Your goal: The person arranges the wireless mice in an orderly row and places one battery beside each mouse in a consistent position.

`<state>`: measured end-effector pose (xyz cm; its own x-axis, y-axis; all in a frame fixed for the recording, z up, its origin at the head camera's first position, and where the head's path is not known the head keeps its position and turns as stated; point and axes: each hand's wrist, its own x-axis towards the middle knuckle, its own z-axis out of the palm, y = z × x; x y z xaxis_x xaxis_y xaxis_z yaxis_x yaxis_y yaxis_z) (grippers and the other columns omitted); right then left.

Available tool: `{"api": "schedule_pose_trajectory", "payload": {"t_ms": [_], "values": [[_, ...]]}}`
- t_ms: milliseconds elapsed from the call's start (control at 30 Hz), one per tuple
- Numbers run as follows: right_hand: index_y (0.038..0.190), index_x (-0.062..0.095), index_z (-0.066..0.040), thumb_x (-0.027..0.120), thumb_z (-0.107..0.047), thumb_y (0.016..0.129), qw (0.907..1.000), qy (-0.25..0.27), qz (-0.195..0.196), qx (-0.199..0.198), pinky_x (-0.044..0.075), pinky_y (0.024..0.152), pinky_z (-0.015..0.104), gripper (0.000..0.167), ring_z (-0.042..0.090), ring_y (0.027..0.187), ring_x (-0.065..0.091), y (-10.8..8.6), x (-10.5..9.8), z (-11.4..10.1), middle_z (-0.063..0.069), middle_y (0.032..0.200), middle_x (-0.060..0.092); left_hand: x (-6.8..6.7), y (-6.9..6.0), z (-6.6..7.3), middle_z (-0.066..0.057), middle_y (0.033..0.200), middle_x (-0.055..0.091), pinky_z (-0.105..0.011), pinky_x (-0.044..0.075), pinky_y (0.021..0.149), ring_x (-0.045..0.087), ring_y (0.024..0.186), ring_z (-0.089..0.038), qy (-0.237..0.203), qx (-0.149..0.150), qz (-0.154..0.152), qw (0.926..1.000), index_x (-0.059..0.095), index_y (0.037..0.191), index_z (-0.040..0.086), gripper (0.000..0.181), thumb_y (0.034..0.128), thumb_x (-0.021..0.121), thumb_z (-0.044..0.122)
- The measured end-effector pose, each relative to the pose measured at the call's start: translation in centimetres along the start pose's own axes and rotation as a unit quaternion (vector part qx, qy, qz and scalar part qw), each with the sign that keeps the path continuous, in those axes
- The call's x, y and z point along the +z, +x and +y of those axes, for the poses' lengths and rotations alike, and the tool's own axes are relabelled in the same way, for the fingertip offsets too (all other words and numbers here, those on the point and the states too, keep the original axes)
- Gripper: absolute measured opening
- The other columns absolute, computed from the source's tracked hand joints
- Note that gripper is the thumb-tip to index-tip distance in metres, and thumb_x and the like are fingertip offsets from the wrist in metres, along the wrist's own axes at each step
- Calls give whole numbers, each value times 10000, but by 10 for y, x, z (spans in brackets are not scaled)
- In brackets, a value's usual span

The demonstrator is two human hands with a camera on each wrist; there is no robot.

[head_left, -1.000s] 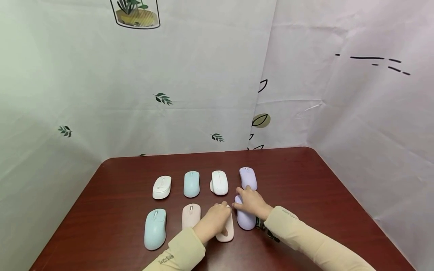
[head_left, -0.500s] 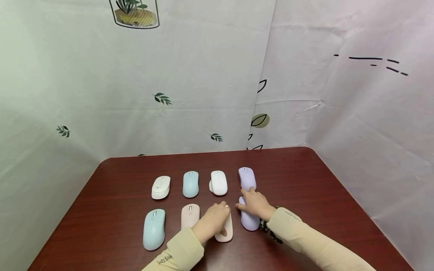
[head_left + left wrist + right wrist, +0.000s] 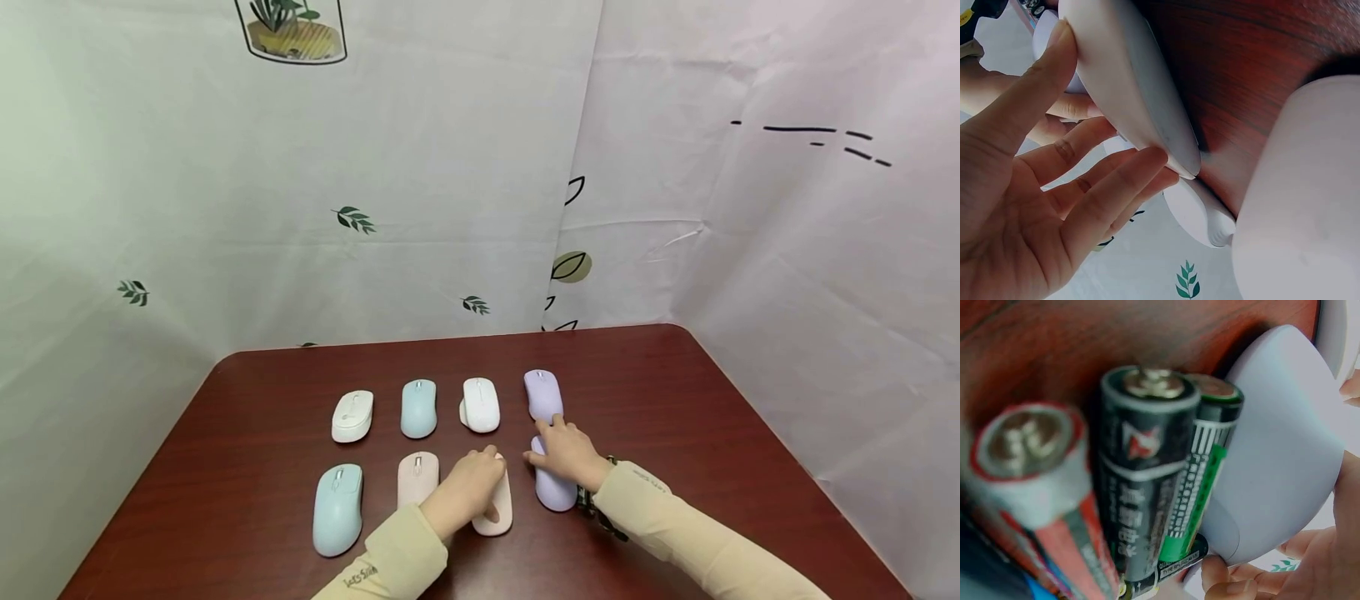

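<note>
In the head view my left hand (image 3: 467,487) lies over a pale pink computer mouse (image 3: 504,502) in the front row. The left wrist view has its thumb on one side of that mouse and fingertips at the other edge. My right hand (image 3: 567,454) grips a purple mouse (image 3: 553,492) to the right, its fingertips close to a second purple mouse (image 3: 542,393) behind. Close to the right wrist camera are several batteries, among them a red one (image 3: 1072,537), a black one (image 3: 1147,444) and a green one (image 3: 1191,494), in front of the purple mouse.
A light blue mouse (image 3: 337,510) and another pink mouse (image 3: 417,477) lie left of my left hand. The back row holds a white mouse (image 3: 352,417), a light blue mouse (image 3: 418,408) and another white mouse (image 3: 481,405). Fabric backdrop (image 3: 420,167) hangs behind the table (image 3: 675,400).
My right hand and the front purple mouse have shifted slightly to the right, away from the pale pink mouse. My left hand stays on its mouse. The view has drifted a little.
</note>
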<state>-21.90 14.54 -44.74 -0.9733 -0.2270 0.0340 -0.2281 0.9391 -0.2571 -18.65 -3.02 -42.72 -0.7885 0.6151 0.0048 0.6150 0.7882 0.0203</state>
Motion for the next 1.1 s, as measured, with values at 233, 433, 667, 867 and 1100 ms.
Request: {"api": "schedule_pose_trajectory", "payload": {"t_ms": [233, 433, 667, 867, 1100], "values": [[1079, 597, -22, 725, -355, 789, 10000, -25, -49, 25, 490, 646, 487, 459, 367, 785, 586, -1, 0, 1, 189, 934, 547, -1, -2, -1, -59, 889, 587, -257, 505, 672, 592, 737, -221, -23, -6, -21, 10000, 673, 924, 63, 509, 542, 892, 320], [1121, 592, -17, 724, -352, 791, 9999, -82, -108, 67, 492, 653, 488, 488, 369, 797, 585, 0, -2, 2, 190, 942, 544, -1, -2, -1, -56, 884, 584, -262, 506, 667, 589, 732, -221, -47, -19, 1, 10000, 672, 918, 66, 510, 537, 892, 322], [1140, 586, -3, 722, -307, 786, 9995, -162, -199, 165, 490, 666, 487, 486, 358, 800, 570, -3, -2, 4, 200, 960, 542, -3, -1, 0, -52, 870, 580, -269, 502, 652, 587, 727, -225, -74, 42, -14, 10000, 671, 900, 72, 497, 529, 894, 318], [1143, 585, -5, 712, -311, 794, 9996, -153, -185, 128, 489, 664, 484, 481, 358, 805, 570, -2, -1, 5, 199, 967, 539, -4, -1, 0, -50, 857, 579, -266, 500, 641, 583, 712, -222, 57, 60, 91, 9999, 674, 896, 77, 501, 522, 896, 327], [1136, 580, -9, 714, -324, 801, 9996, -140, -222, 96, 488, 656, 492, 479, 366, 808, 572, -3, -3, 6, 197, 952, 536, -3, -1, 1, -50, 869, 578, -264, 502, 650, 585, 722, -221, 123, 86, 61, 9999, 671, 912, 77, 510, 531, 891, 335]]}}
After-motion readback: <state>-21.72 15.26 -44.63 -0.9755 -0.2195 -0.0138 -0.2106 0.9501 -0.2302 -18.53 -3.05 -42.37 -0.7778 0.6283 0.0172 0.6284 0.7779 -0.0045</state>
